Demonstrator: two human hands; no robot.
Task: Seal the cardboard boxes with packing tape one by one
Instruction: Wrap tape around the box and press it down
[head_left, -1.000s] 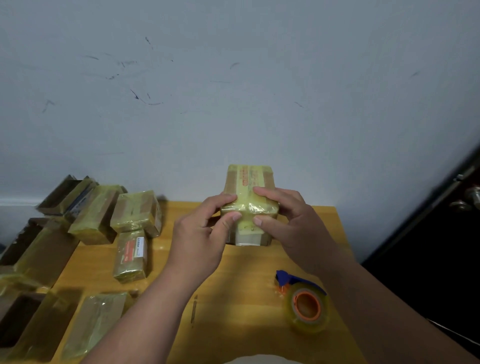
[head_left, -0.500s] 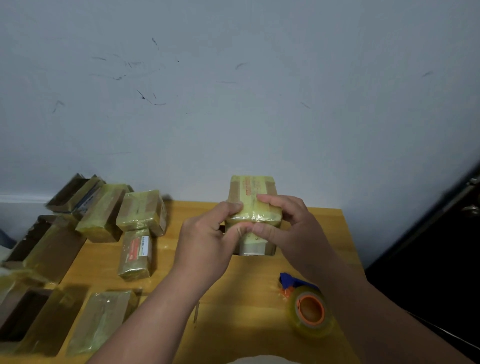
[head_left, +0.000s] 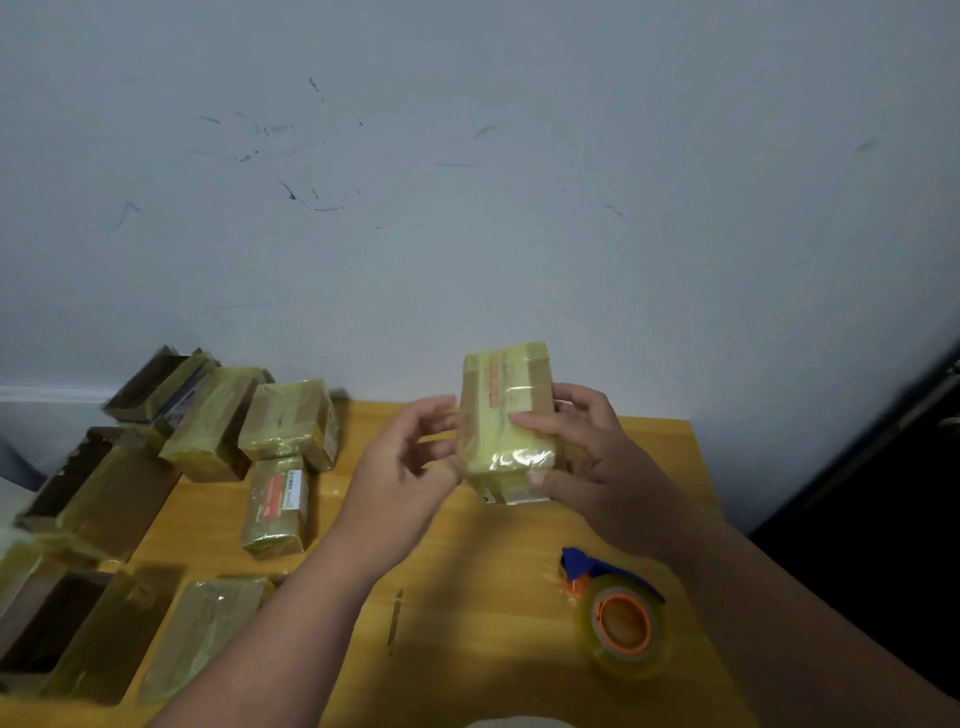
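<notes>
Held box (head_left: 506, 415): brown cardboard under glossy yellowish tape, red print along one side. Tape roll (head_left: 623, 623): pale yellow film, orange core, blue dispenser. Table (head_left: 493, 571): honey-yellow wood. Wall (head_left: 467, 208): grey-white, dark scuff marks at 11 o'clock.

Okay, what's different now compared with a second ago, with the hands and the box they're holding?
The left hand has come off the taped box and opened; its fingers now sit just beside the box's left edge. A second ago both hands pinched the near end. The right hand keeps its grip, and the box looks slightly higher. The tape dispenser and the boxes on the left of the table stayed put.
</notes>
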